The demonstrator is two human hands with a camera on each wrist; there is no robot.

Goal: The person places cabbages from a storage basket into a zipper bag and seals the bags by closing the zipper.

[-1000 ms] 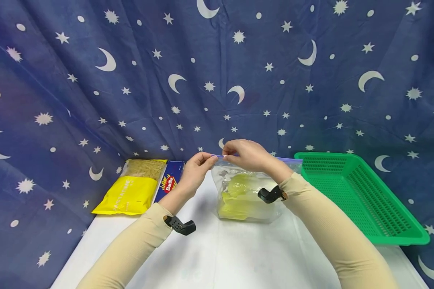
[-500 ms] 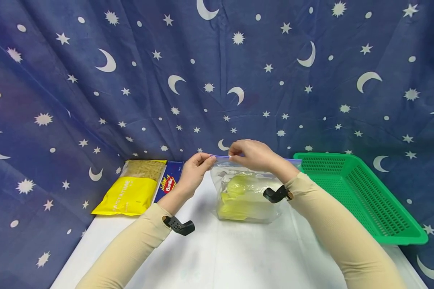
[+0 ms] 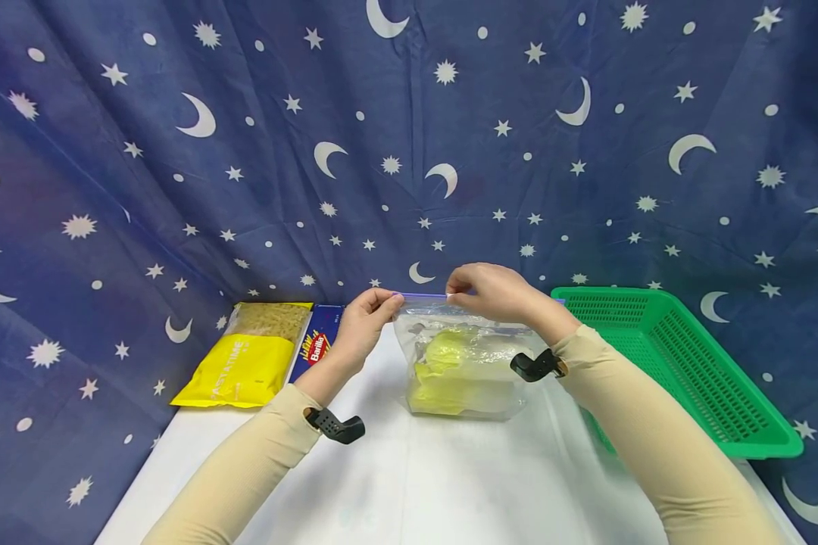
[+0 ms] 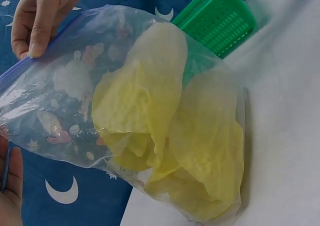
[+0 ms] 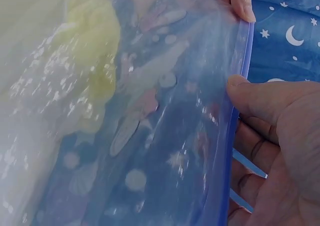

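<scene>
A clear zip bag with a purple zip strip stands upright on the table, small printed figures on its plastic. Pale yellow-green cabbage leaves fill its lower part. My left hand pinches the strip's left end between thumb and forefinger; only part of that hand shows in the left wrist view. Farther right along the strip, my right hand pinches it, with a tiny whitish piece at the fingertips. In the right wrist view, the right thumb lies against the bag's near face, fingers behind.
A green plastic basket stands to the right of the bag, partly behind the right forearm. At the left lie a yellow pasta packet and a blue Barilla box. A starry blue curtain hangs behind the white table.
My right hand has slid to the right along the zip strip, away from the left hand. The left hand keeps its hold at the left end, and the bag stays nearly in place.
</scene>
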